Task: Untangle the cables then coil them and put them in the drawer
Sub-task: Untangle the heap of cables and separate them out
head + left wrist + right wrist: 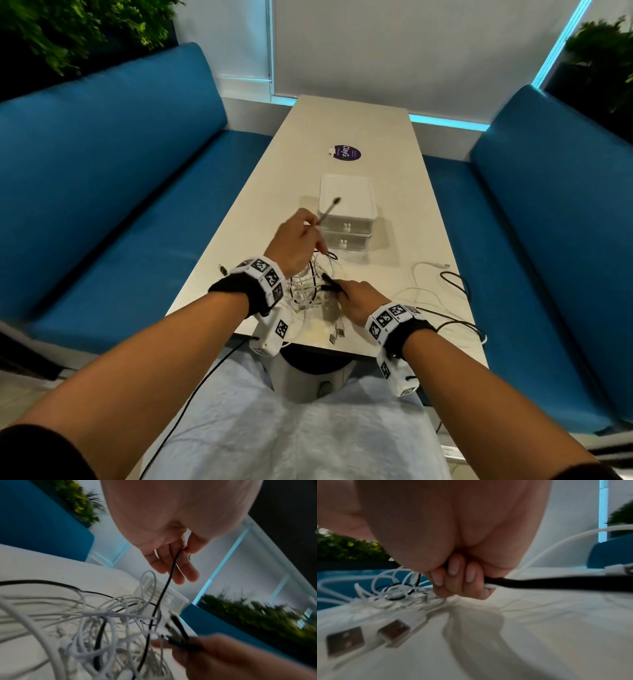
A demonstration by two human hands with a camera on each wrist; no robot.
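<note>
A tangle of white and black cables (310,289) (102,622) (393,591) lies on the white table (394,171) near its front edge. My left hand (314,226) (185,550) is raised above the tangle and pinches a thin dark cable (164,588), whose free end (329,208) sticks up toward the drawers. My right hand (342,288) (453,580) rests low on the table to the right of the tangle, fingers curled round a thicker black cable (556,582) (331,281). A white two-drawer unit (346,212) stands just behind, both drawers closed.
Loose white cable (428,267) and black cable (457,282) trail over the table's right side. Two USB plugs (337,334) (393,630) lie near the front edge. A purple sticker (346,152) is farther back. Blue benches (120,205) flank the table.
</note>
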